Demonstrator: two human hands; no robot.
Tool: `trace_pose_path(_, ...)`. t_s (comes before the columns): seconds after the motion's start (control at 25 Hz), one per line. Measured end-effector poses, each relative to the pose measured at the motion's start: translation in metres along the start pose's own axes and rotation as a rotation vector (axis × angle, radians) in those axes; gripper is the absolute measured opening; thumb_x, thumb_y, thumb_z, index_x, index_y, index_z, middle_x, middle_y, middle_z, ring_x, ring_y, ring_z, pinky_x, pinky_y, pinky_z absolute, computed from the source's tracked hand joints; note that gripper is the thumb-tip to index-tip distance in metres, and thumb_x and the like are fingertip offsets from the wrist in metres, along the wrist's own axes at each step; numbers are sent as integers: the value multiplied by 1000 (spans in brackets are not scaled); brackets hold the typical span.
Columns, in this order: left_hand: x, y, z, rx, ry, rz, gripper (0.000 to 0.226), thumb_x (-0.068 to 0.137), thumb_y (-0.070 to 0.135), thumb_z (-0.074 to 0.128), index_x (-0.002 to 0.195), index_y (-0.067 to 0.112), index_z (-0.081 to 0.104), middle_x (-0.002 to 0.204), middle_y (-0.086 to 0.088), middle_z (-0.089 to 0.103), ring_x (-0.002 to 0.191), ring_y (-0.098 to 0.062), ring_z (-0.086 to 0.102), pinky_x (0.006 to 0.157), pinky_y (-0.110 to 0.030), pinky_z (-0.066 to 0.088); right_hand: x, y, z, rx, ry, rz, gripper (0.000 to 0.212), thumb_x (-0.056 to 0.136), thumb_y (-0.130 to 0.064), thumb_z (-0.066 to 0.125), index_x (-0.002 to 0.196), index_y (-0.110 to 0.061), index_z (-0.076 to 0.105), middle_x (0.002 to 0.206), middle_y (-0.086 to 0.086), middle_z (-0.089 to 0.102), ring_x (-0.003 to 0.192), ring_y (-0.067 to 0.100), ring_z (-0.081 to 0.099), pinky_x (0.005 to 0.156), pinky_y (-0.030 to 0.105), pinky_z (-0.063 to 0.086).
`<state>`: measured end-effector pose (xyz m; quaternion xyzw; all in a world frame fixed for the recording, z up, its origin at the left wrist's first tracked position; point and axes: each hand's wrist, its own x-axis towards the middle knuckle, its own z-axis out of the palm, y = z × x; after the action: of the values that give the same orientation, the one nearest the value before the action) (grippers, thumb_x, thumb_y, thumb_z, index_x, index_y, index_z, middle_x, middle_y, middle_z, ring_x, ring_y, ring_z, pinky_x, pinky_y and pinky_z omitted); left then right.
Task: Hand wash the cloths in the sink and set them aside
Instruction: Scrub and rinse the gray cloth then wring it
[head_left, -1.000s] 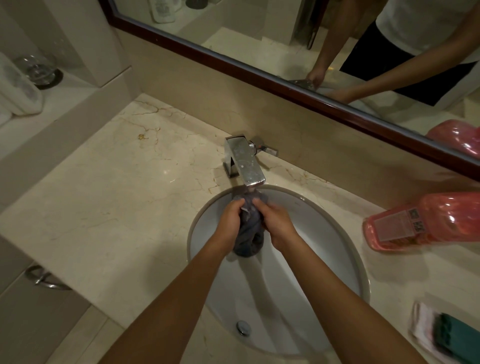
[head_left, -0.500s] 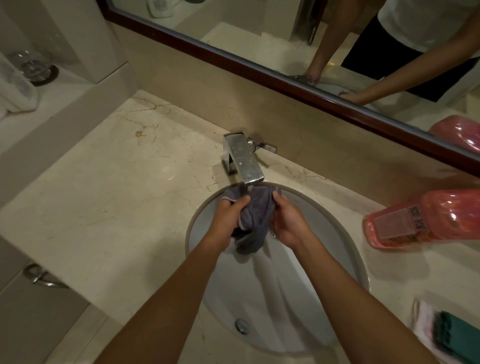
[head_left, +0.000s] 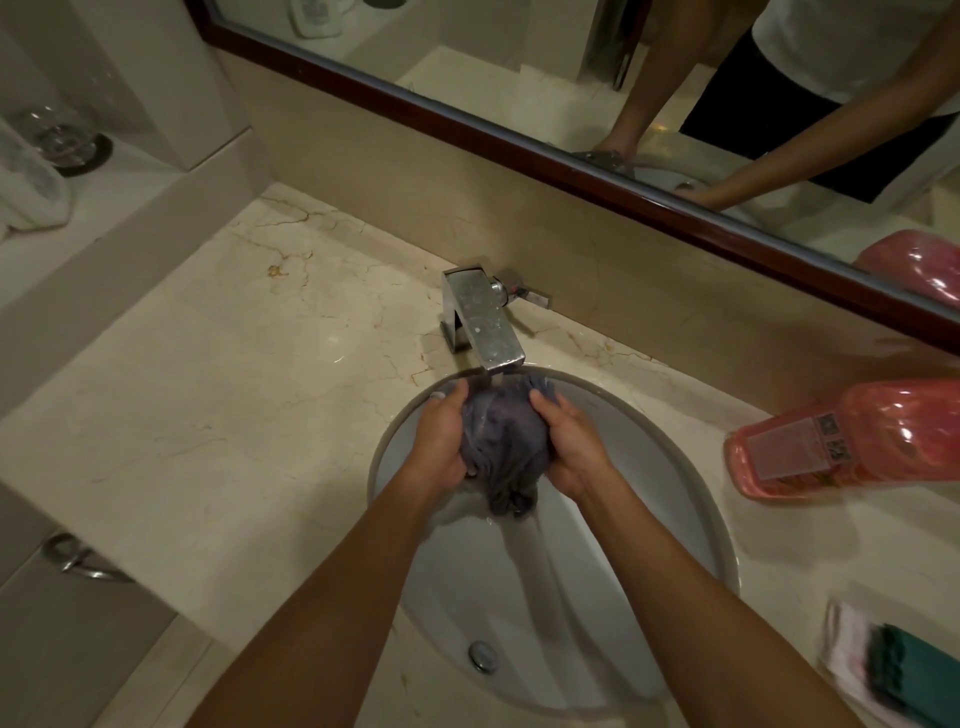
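One marble table (head_left: 218, 415) fills most of the frame, running from the left edge to the lower right. We note a dark-framed mirror (head_left: 519, 130) across the top, reflecting the person's arms. An oval white sink (head_left: 691, 519) sits at lower centre, with its drain plug (head_left: 483, 656) near the bottom. A pink bottle (head_left: 852, 441) lies on its side on the table at the right edge, just beside the sink rim. A chrome tap (head_left: 480, 317) stands at centre frame, its spout reaching over the sink's upper rim. We record a grey cloth (head_left: 506, 447) bunched directly under the spout, above the basin and touching neither its wall nor its floor that we can see. The left hand (head_left: 441, 441) grips the cloth's left side, fingers curled round it. The right hand (head_left: 569, 447) grips the right side likewise. Folded cloths (head_left: 893, 670), white and green, lie at the lower right corner, blurred. A glass object (head_left: 57, 137) stands on a shelf at upper left.
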<state>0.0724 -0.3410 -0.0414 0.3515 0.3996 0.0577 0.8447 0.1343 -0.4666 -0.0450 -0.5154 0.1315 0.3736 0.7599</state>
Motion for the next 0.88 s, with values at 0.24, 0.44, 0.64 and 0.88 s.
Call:
trace_pose_path(0.24, 7, 2, -16, 47, -14, 2, 35, 108, 26, 43, 113, 0, 65, 98, -18, 76, 84, -27, 75, 69, -32, 58, -1, -10, -14, 118, 121, -70, 18, 104, -21, 51, 119, -20, 62, 102, 7, 77, 91, 20, 75, 72, 34, 59)
trace_pose_path(0.44, 7, -9, -5, 148, -86, 58, 22, 104, 9, 50, 116, -5, 62, 97, -18, 75, 86, -28, 74, 69, -31, 59, -7, -4, -20, 162, 23, -33, 36, 98, -9, 59, 129, -26, 53, 117, 16, 72, 106, 29, 71, 83, 42, 60)
trace_pose_path(0.64, 18, -24, 16, 180, 38, -13, 32, 104, 33, 54, 111, 4, 63, 99, -16, 73, 89, -29, 72, 78, -38, 57, -7, 8, -7, 67, 30, -17, 51, 94, 3, 61, 138, -20, 49, 109, 11, 75, 99, 28, 74, 72, 36, 61)
trace_pose_path(0.88, 19, -32, 26, 43, 152, -82, 43, 98, 51, 54, 94, 11, 69, 87, -10, 73, 85, -25, 71, 83, -39, 55, 1, 10, 5, -1, 233, 23, 17, 102, -18, 56, 107, -12, 70, 86, 8, 78, 74, 21, 76, 56, 30, 58)
